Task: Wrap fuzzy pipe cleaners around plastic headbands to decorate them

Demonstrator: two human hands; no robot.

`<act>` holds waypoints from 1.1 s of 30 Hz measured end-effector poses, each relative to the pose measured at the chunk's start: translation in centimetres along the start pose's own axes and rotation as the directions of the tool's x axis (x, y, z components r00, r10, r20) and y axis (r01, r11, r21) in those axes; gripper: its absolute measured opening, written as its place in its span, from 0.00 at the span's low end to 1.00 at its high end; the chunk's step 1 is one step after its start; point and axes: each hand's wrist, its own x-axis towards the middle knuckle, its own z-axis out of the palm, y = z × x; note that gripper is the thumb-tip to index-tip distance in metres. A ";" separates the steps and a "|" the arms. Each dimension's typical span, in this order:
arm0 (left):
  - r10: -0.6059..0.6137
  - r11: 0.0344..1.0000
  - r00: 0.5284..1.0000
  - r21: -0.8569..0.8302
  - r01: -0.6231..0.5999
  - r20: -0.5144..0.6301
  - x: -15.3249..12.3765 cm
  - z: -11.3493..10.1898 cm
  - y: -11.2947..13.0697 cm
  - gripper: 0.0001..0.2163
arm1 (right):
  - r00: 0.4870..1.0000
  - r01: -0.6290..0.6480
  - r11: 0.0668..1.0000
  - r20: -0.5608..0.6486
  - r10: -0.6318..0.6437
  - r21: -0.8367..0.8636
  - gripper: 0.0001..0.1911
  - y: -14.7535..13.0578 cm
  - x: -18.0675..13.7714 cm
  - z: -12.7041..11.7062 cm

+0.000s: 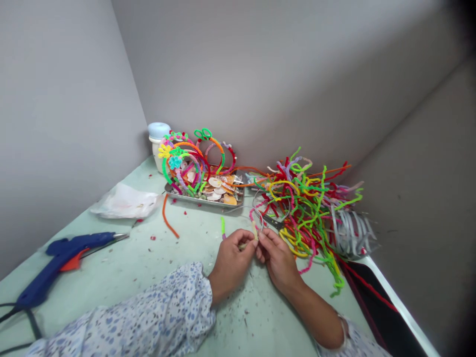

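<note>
My left hand (pixel 232 260) and my right hand (pixel 278 263) meet low over the table, both pinched closed at the fingertips. Between them is a pale cream pipe cleaner (pixel 255 230), its upper end sticking up from my left thumb and finger. Just behind my fingertips are a pink twisted pipe cleaner (pixel 252 216) and a thin grey hoop; whether these join the cream piece I cannot tell. A green-tipped pipe cleaner (pixel 223 225) shows behind my left knuckles. Dark-handled scissors (pixel 273 221) lie beyond my right hand, partly under the pile.
A tangled pile of coloured pipe cleaners (pixel 308 198) lies right, beside bagged grey headbands (pixel 351 230). Decorated headbands (pixel 182 163) stand on a metal tray (pixel 238 204). A blue glue gun (pixel 63 258), white plastic bag (pixel 124 201), orange pipe cleaner (pixel 168 220) and lidded container (pixel 158 144) are left.
</note>
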 end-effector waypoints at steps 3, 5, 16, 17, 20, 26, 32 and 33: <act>0.004 1.000 1.000 0.025 -0.003 -0.019 0.0 0.0 0.1 0.05 | 1.000 -0.007 1.000 0.007 0.007 0.014 0.11 0.0 0.0 0.0; 0.011 0.999 1.000 0.043 -0.010 -0.026 0.1 0.0 0.1 0.05 | 1.000 -0.008 1.000 0.005 0.007 0.016 0.11 0.0 0.1 -0.1; 0.065 0.979 0.995 0.200 -0.049 -0.075 0.2 -0.4 -0.4 0.04 | 0.979 0.100 0.981 -0.160 -0.127 -0.165 0.11 -0.4 -0.6 0.3; 0.068 0.974 0.994 0.223 -0.048 -0.083 0.2 -0.4 -0.5 0.04 | 0.970 0.119 0.974 -0.189 -0.156 -0.194 0.11 -0.5 -0.7 0.3; 0.069 0.967 0.995 0.249 -0.048 -0.077 0.2 -0.5 -0.7 0.05 | 0.953 0.150 0.950 -0.215 -0.213 -0.274 0.11 -0.9 -0.9 0.4; 0.072 0.964 0.996 0.258 -0.057 -0.049 0.1 -0.6 -0.8 0.06 | 0.958 0.147 0.904 -0.169 -0.231 -0.401 0.12 -0.6 -0.7 0.3; 0.072 0.956 0.997 0.289 -0.057 -0.040 0.1 -0.7 -0.9 0.06 | 0.947 0.178 0.867 -0.157 -0.279 -0.466 0.13 -0.2 -0.4 0.1; 0.069 0.954 0.997 0.295 -0.056 -0.034 0.1 -0.7 -0.8 0.07 | 0.948 0.176 0.863 -0.156 -0.279 -0.473 0.13 -0.1 -0.4 0.1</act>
